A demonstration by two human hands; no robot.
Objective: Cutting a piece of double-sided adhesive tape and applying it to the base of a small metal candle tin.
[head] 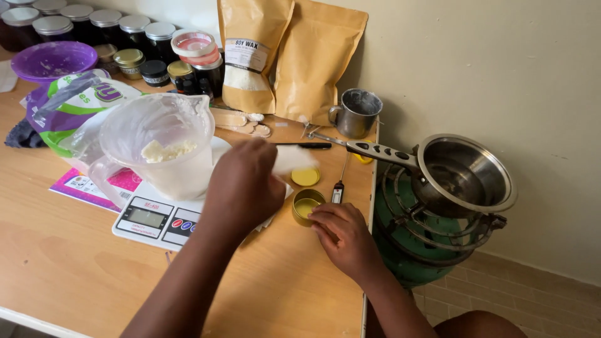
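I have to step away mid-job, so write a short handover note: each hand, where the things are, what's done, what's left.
Left hand holds a white wipe above the tin.
Right hand steadies the small gold tin on the wooden table.
The tin's lid lies just behind it, off.
Jug with wax flakes sits on the scale.
Done: tin opened.
Left: apparently wiping the tin; nothing poured yet.

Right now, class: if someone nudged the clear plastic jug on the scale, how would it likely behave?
The jug would probably slide easily: it holds only a small clump of white flakes, so it looks light. Being tall on the small kitchen scale, it may tip. Its thin plastic walls likely flex slightly.
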